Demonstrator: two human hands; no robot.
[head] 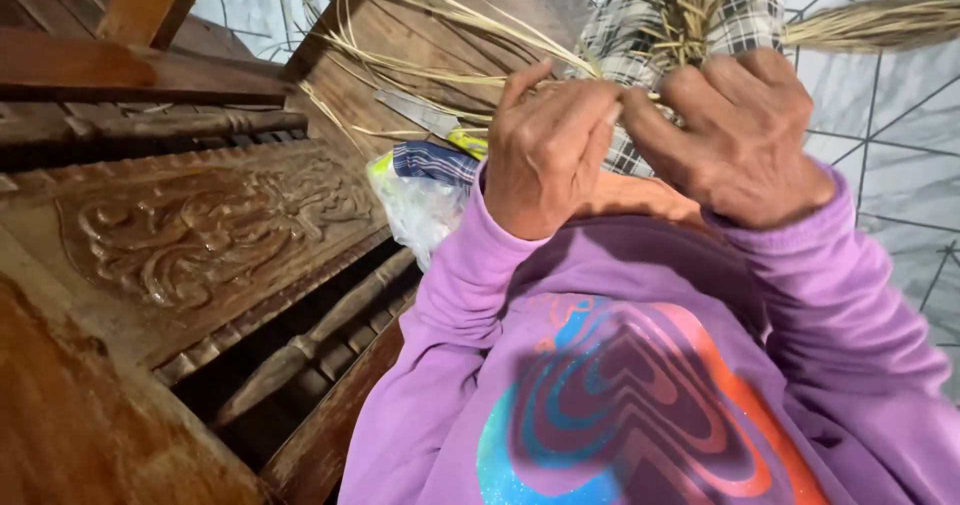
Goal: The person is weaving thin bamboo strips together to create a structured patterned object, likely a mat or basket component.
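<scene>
The left hand and the right hand were raised side by side, fingers curled shut and pinching thin dry straw strands that ran between them, just beyond the fingertips. The rest of the strands fanned out to the far left over a carved wooden bench, while a checked cloth lay under the bundle behind the hands. A knife with a yellow handle rested on the bench just left of the left hand, near a plastic bag.
</scene>
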